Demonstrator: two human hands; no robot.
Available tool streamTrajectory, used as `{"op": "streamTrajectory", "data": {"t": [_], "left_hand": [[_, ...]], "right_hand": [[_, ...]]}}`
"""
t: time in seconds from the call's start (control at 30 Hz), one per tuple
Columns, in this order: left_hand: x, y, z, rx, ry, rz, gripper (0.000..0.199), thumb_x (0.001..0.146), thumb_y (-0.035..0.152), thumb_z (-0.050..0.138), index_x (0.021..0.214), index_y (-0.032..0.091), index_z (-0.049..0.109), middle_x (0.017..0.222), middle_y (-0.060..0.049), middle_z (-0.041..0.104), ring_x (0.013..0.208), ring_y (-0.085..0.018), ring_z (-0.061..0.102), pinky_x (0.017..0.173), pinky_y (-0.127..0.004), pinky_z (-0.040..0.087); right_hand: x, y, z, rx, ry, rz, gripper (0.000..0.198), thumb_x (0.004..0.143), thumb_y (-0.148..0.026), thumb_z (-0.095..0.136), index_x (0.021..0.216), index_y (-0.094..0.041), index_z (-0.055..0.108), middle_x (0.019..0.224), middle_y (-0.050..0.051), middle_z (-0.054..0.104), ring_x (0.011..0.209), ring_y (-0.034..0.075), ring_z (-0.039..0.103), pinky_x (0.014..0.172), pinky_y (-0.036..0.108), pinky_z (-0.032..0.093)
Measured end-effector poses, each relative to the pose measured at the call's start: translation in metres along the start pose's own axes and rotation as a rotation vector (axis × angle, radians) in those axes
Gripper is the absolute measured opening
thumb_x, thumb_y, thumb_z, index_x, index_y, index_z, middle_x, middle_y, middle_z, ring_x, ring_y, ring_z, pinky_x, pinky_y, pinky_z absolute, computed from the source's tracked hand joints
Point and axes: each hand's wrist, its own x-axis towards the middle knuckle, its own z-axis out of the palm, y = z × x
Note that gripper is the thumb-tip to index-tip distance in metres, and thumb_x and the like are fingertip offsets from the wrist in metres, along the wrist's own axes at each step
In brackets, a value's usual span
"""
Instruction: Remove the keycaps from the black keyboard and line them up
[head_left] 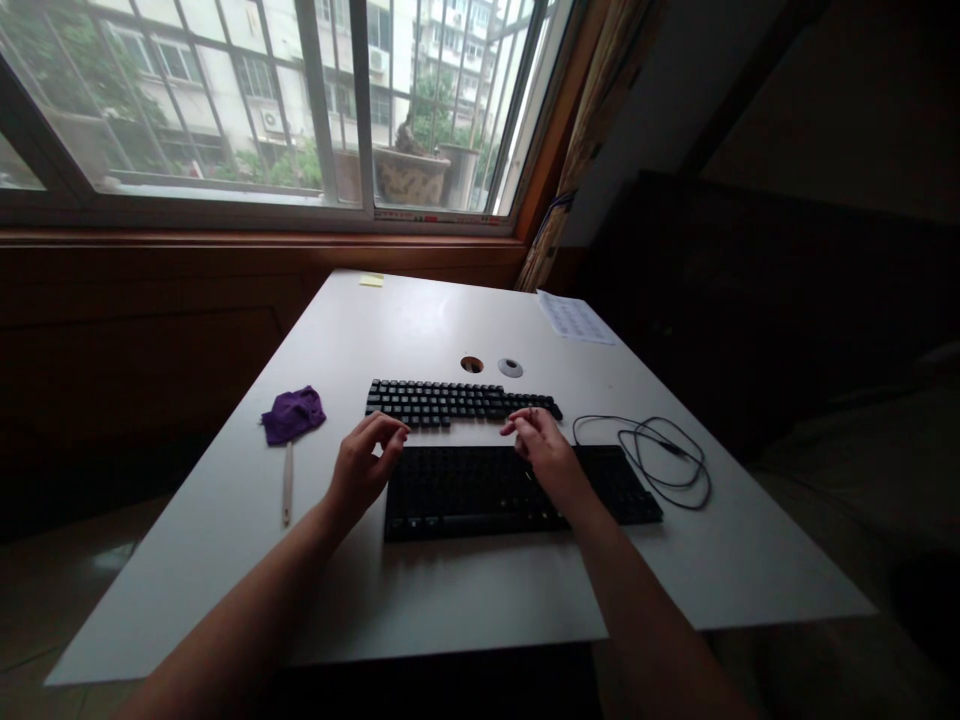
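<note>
A black keyboard (465,490) lies across the front of the white table; a few keys show along its near edge, while much of its upper surface is dark and hard to read. Just behind it, loose black keycaps (427,398) are laid out in rows. My left hand (366,458) hovers by the keyboard's left back corner, near the front row of keycaps, fingers curved and a gap between thumb and forefinger. Over the keyboard's back edge, my right hand (541,442) has its thumb and fingers pinched together. Whatever may be between them is too small to make out.
A brush handle (288,485) lies beside a purple cloth (294,415) on the left. A black cable (679,450) loops to the right. Farther back are a round hole (472,365), a grey round cover (511,368), yellow sticky notes (372,281) and a printed sheet (576,318).
</note>
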Motion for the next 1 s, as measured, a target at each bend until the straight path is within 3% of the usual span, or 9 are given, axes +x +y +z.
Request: {"op": "streamTrajectory", "data": {"t": [0.1, 0.17, 0.27, 0.43, 0.67, 0.83, 1.0], "left_hand": [[-0.002, -0.003, 0.003, 0.003, -0.038, 0.046, 0.014, 0.095, 0.024, 0.052, 0.087, 0.020, 0.062, 0.084, -0.004, 0.062, 0.073, -0.016, 0.058, 0.067, -0.028, 0.047], [-0.004, -0.004, 0.005, 0.013, -0.071, 0.076, 0.012, 0.095, 0.023, 0.052, 0.087, 0.020, 0.062, 0.082, -0.004, 0.061, 0.070, -0.015, 0.057, 0.066, -0.028, 0.047], [-0.005, -0.006, 0.007, 0.033, -0.107, 0.106, 0.011, 0.094, 0.022, 0.053, 0.087, 0.020, 0.061, 0.079, -0.003, 0.059, 0.069, -0.015, 0.056, 0.066, -0.027, 0.047], [-0.005, -0.010, 0.008, 0.034, -0.130, 0.130, 0.012, 0.094, 0.021, 0.053, 0.085, 0.020, 0.060, 0.078, -0.002, 0.058, 0.070, -0.015, 0.055, 0.067, -0.027, 0.046], [-0.004, -0.007, 0.007, 0.056, -0.139, 0.144, 0.012, 0.094, 0.019, 0.053, 0.084, 0.019, 0.060, 0.077, -0.002, 0.057, 0.068, -0.014, 0.055, 0.064, -0.026, 0.046], [-0.004, -0.009, 0.008, 0.065, -0.151, 0.176, 0.010, 0.093, 0.018, 0.054, 0.086, 0.018, 0.061, 0.078, -0.002, 0.058, 0.067, -0.014, 0.053, 0.063, -0.026, 0.045], [-0.005, -0.013, 0.009, 0.070, -0.160, 0.211, 0.010, 0.093, 0.015, 0.053, 0.087, 0.017, 0.061, 0.079, -0.002, 0.058, 0.068, -0.013, 0.053, 0.063, -0.025, 0.044]], "right_hand": [[-0.018, 0.004, -0.008, 0.158, 0.017, 0.060, 0.037, 0.099, -0.049, 0.037, 0.088, -0.020, 0.059, 0.087, 0.005, 0.066, 0.073, 0.017, 0.057, 0.068, 0.029, 0.049], [-0.030, 0.006, -0.008, 0.180, 0.077, 0.043, 0.039, 0.100, -0.047, 0.035, 0.085, -0.021, 0.059, 0.087, 0.005, 0.065, 0.078, 0.018, 0.058, 0.074, 0.031, 0.049], [-0.042, 0.007, -0.006, 0.072, 0.177, -0.032, 0.037, 0.101, -0.043, 0.034, 0.085, -0.022, 0.059, 0.090, 0.004, 0.061, 0.089, 0.020, 0.057, 0.088, 0.034, 0.045], [-0.052, 0.001, -0.006, -0.147, 0.258, -0.091, 0.034, 0.102, -0.041, 0.034, 0.084, -0.023, 0.056, 0.089, 0.003, 0.053, 0.087, 0.020, 0.054, 0.085, 0.034, 0.043], [-0.057, -0.008, -0.004, -0.211, 0.248, -0.160, 0.033, 0.103, -0.039, 0.031, 0.087, -0.023, 0.055, 0.086, 0.003, 0.054, 0.080, 0.020, 0.055, 0.079, 0.032, 0.045], [-0.057, -0.002, -0.003, -0.298, 0.147, -0.178, 0.031, 0.102, -0.042, 0.039, 0.088, -0.022, 0.059, 0.080, 0.003, 0.061, 0.075, 0.019, 0.059, 0.074, 0.030, 0.046], [-0.058, 0.002, -0.005, -0.350, 0.143, -0.226, 0.027, 0.101, -0.040, 0.046, 0.088, -0.020, 0.060, 0.079, 0.003, 0.065, 0.074, 0.018, 0.063, 0.072, 0.028, 0.045]]}}
